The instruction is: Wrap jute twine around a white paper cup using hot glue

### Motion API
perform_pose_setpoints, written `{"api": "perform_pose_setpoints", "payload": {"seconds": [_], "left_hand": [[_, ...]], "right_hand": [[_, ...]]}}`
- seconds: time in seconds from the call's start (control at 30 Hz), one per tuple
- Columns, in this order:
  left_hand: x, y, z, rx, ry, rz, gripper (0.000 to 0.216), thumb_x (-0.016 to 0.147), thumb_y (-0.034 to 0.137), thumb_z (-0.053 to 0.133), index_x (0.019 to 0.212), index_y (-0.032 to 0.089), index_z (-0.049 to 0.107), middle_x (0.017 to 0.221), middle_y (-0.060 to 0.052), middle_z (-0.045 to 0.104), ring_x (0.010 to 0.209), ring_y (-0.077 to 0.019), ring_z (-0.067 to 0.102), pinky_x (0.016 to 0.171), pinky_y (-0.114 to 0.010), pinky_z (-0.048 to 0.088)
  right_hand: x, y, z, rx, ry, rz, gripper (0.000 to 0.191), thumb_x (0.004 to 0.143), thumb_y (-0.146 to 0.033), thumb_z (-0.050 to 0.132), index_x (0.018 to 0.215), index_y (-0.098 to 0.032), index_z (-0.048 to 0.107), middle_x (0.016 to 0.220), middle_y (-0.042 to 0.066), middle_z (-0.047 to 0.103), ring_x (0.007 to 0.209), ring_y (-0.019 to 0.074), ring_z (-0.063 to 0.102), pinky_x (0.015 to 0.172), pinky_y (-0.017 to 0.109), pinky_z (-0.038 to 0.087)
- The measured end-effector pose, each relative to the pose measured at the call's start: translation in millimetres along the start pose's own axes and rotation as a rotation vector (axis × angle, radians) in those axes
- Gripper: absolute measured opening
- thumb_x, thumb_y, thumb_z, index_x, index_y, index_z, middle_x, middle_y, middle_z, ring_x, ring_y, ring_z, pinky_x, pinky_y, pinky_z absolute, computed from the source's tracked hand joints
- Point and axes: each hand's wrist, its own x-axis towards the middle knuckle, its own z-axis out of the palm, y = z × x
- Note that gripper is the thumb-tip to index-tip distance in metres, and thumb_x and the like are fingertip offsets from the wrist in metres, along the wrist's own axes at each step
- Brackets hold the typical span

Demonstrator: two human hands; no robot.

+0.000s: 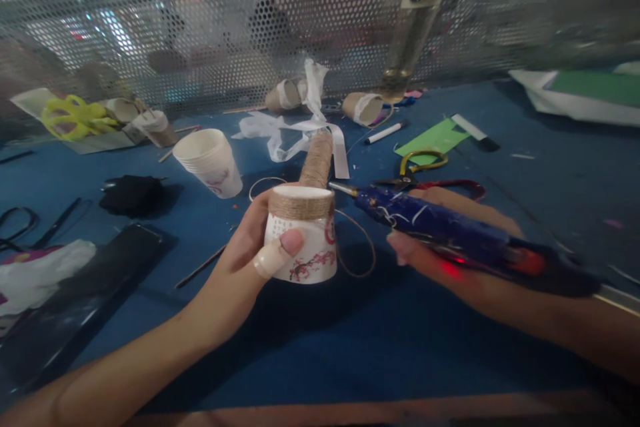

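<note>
My left hand [253,250] grips an upside-down white paper cup [305,243] with a red blossom print; brown twine is wound around its upper band, and my bandaged thumb presses on its front. My right hand [440,240] is wrapped round a blue hot glue gun [440,223], whose metal nozzle points left and nearly touches the cup's twine band. Behind the cup stands a spool of brown twine [317,160], with a loose strand looping down to the blue table [350,347].
A stack of white paper cups [210,161] lies tilted at left, near a black cloth [131,195]. Yellow-handled scissors [417,167] and green paper [434,140] lie behind the glue gun. White ribbon [295,130], cardboard rolls [363,108], a marker [386,133] and a perforated metal screen [250,27] are at the back.
</note>
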Motion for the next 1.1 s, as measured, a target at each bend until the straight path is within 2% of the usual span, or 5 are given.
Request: {"api": "perform_pose_setpoints", "payload": {"seconds": [0.07,0.3,0.6,0.73,1.1], "left_hand": [[-1.1,0.8,4.8,-0.014,0.000,-0.003,0.042,0.099,0.048,0.081,0.137,0.032,0.071,0.135,-0.003,0.076,0.130,-0.0282,0.068,0.100,-0.035,0.062],[-0.2,-3.0,16.2,-0.027,-0.008,0.011,0.037,0.101,0.043,0.082,0.135,0.034,0.071,0.132,0.002,0.079,0.121,-0.0165,0.071,0.100,-0.023,0.060],[3.1,-6.1,15.2,0.057,0.049,0.065,0.039,0.099,0.043,0.085,0.134,0.032,0.070,0.132,0.002,0.077,0.123,-0.0153,0.072,0.102,-0.020,0.061],[4.2,-8.4,14.7,0.070,0.048,0.060,0.038,0.100,0.041,0.084,0.135,0.034,0.070,0.131,0.003,0.077,0.120,-0.0145,0.071,0.101,-0.020,0.061],[2.3,-2.8,11.7,0.092,0.054,0.064,0.042,0.100,0.044,0.083,0.137,0.029,0.069,0.132,-0.004,0.078,0.120,-0.0225,0.073,0.100,-0.030,0.063]], "right_hand": [[-0.7,-2.3,5.3,0.093,-0.042,-0.024,0.020,0.093,-0.034,0.084,0.089,-0.029,0.065,0.086,-0.003,0.074,0.075,0.0181,0.072,0.072,0.034,0.063],[6.0,-4.9,22.5,0.373,-0.024,0.368,0.035,0.075,-0.055,0.093,0.093,-0.033,0.073,0.097,0.001,0.085,0.100,0.0325,0.084,0.098,0.049,0.070],[11.4,-12.3,17.7,0.521,-0.221,0.520,0.037,0.067,-0.052,0.100,0.079,-0.031,0.072,0.064,-0.005,0.072,0.060,0.0211,0.073,0.066,0.036,0.066],[8.2,-7.9,16.1,0.510,-0.150,0.480,0.033,0.070,-0.046,0.100,0.082,-0.030,0.074,0.073,-0.005,0.073,0.054,0.0141,0.062,0.057,0.029,0.058],[8.9,-6.3,15.1,0.254,-0.083,0.350,0.027,0.084,-0.055,0.088,0.081,-0.032,0.074,0.088,-0.002,0.080,0.088,0.0228,0.079,0.087,0.037,0.069]]}}
